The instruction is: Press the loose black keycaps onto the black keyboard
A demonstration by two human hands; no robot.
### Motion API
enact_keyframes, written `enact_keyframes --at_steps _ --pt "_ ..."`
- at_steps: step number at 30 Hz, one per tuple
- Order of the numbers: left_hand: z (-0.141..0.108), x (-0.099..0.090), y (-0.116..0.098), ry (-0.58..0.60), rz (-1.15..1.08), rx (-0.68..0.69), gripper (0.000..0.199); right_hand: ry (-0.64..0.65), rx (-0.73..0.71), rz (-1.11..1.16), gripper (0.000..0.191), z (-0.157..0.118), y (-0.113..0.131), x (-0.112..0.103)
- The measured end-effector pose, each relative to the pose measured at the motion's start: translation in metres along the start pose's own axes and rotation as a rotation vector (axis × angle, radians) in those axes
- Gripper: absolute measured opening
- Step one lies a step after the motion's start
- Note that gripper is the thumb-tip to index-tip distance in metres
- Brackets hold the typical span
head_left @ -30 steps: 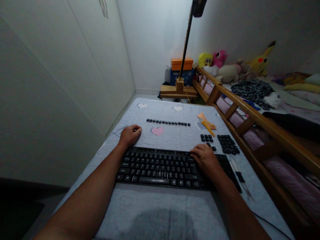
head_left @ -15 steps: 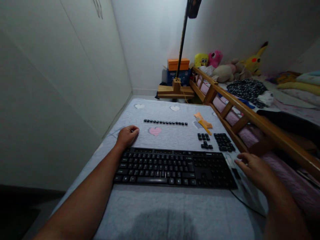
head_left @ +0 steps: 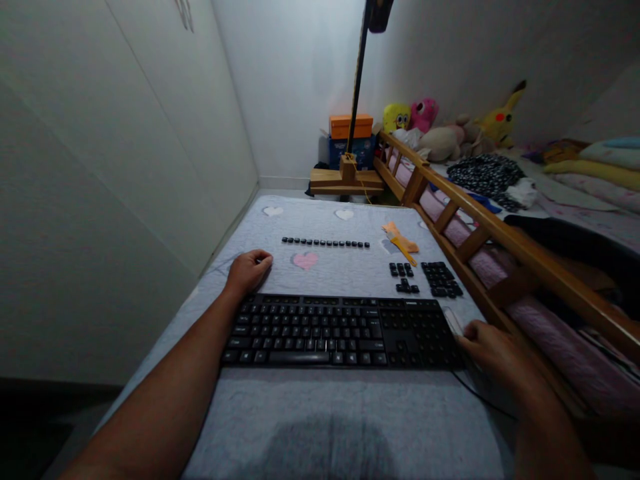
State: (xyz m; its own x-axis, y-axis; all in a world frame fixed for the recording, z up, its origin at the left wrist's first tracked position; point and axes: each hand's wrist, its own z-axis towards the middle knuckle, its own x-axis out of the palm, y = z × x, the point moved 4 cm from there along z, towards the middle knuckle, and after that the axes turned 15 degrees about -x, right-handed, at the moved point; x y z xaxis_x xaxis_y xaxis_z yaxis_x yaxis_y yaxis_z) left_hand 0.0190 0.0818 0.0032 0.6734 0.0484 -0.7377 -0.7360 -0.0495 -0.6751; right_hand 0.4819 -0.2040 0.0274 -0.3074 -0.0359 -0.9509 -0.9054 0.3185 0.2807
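A black keyboard (head_left: 310, 333) lies on the cloth-covered table; its right-hand sections show no keycaps. My left hand (head_left: 249, 270) rests by its top left corner, fingers curled together; whether they hold anything is hidden. My right hand (head_left: 480, 340) is at the keyboard's right end, its fingers closed on the dark end of a wire tool (head_left: 453, 321). Behind the keyboard runs a row of small black keycaps (head_left: 325, 243). Further keycap groups sit at the right, a small cluster (head_left: 401, 269) and a larger block (head_left: 440, 279).
A yellow-handled brush (head_left: 404, 249) lies on an orange cloth (head_left: 411, 244) at the table's back right. A wooden bed rail (head_left: 465, 210) borders the right side. Beyond the table's far edge, a wooden stand (head_left: 345, 179) carries a dark pole. A cable leaves the keyboard toward the right.
My right hand has moved down and left to the wire tool and closed on it. The whole view has shifted slightly; my left hand stays by the keyboard corner.
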Motion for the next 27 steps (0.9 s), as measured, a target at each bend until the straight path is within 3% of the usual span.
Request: enact_keyframes --at_steps 4,7,13,16,19,27 --pt "0.000 0.000 0.001 0.006 -0.007 0.004 0.037 -0.035 -0.013 0.029 0.021 -0.002 -0.004 -0.010" --pt "0.000 0.001 0.001 0.012 -0.008 0.000 0.037 -0.117 -0.044 0.179 0.023 -0.005 0.005 -0.027" --pt "0.001 0.001 0.000 0.007 -0.003 0.009 0.036 -0.192 -0.247 0.820 0.039 0.007 0.075 -0.048" --pt "-0.001 0.000 -0.002 0.000 0.002 0.006 0.035 -0.192 -0.335 0.965 0.043 0.022 0.113 -0.043" --pt "-0.003 -0.001 -0.003 0.006 -0.007 0.007 0.035 -0.232 -0.393 0.988 0.035 0.036 0.136 -0.032" --pt "-0.001 0.001 0.000 0.021 -0.029 0.000 0.035 -0.388 -0.455 0.896 0.015 0.044 0.149 -0.008"
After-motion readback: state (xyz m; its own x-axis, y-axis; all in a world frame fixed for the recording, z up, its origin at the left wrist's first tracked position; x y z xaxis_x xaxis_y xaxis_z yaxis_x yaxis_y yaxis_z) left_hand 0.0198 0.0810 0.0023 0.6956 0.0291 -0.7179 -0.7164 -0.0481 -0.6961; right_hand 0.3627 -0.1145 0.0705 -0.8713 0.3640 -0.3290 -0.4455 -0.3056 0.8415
